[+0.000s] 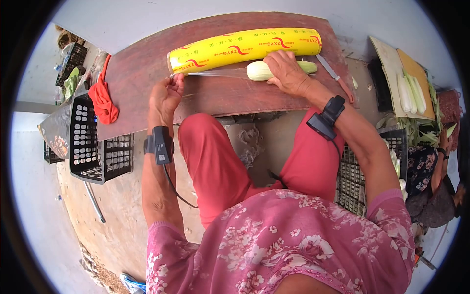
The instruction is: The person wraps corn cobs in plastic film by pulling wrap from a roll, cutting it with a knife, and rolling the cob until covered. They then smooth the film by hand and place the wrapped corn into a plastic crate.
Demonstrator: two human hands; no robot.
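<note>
A yellow printed roll of plastic wrap (245, 48) lies across the far part of the reddish-brown table (210, 103). Clear film (220, 73) stretches along its near edge. My left hand (169, 91) pinches the film at the roll's left end, fingers closed. On the table, just in front of the roll, lies a pale green corn cob (258, 71) with its husk partly on, at the right end of the film. My right hand (289, 73) rests over the cob, its fingers wrapped round it from above. A knife (335, 77) with a reddish handle lies right of the roll.
A red cloth (102, 102) hangs at the table's left edge above a black crate (78, 142). Another black crate (351, 183) stands right of my legs. Husked cobs (411, 93) lie on a board at the far right, where another person's arm (440, 159) shows.
</note>
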